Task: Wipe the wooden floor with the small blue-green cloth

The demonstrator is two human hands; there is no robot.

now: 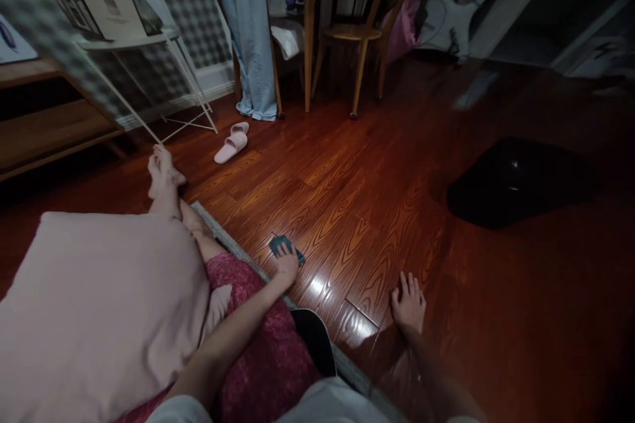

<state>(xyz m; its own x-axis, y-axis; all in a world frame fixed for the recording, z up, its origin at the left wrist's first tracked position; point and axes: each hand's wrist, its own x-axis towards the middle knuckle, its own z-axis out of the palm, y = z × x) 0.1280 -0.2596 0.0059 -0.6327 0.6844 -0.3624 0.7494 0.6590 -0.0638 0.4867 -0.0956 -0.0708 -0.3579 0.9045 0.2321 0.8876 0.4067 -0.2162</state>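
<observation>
My left hand (286, 264) reaches down to a dark teal piece of cloth (278, 244) on the wooden floor. Its fingers lie spread over the near part of the cloth, hiding some of it. Further right, my right hand (409, 303) rests palm down on the bare boards, fingers spread, with nothing in it. The floor's light reflections shine between the two hands.
A pink pillow (109, 304) and crimson fabric (268, 350) lie to my left, beside another person's bare feet (163, 172). Pink slippers (232, 144), a wooden chair (353, 33) and a white side table (129, 41) stand beyond. A black glossy object (516, 182) lies right.
</observation>
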